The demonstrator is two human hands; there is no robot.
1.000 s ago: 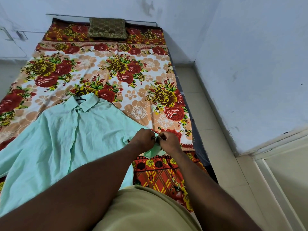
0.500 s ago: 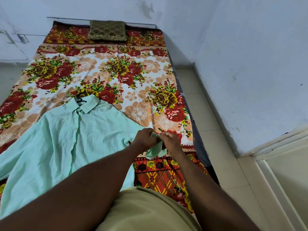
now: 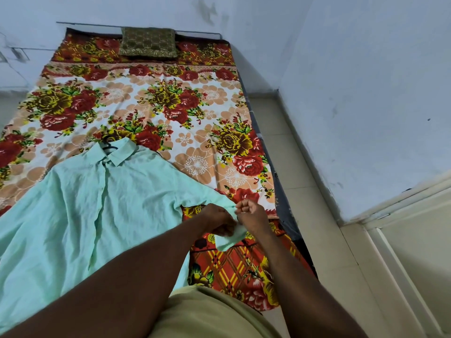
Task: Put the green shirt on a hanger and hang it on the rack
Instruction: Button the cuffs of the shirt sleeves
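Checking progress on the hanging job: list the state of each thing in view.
Green shirt: spread flat on the bed, front closed.
Hanger: inside the collar, mostly hidden.
Sleeve cuff: lifted, pinched by both hands.
Left hand: closed on cuff.
Right hand: closed on cuff.
Pillow: flat at bedhead.

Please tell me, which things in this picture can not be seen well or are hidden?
- Hanger: head view, only a dark bit shows at the collar; the green shirt covers the rest.
- Shirt's left side and hem: cut by the frame edge and the forearm.
- Cuff: partly hidden by left hand and right hand.
- Rack: not in view.
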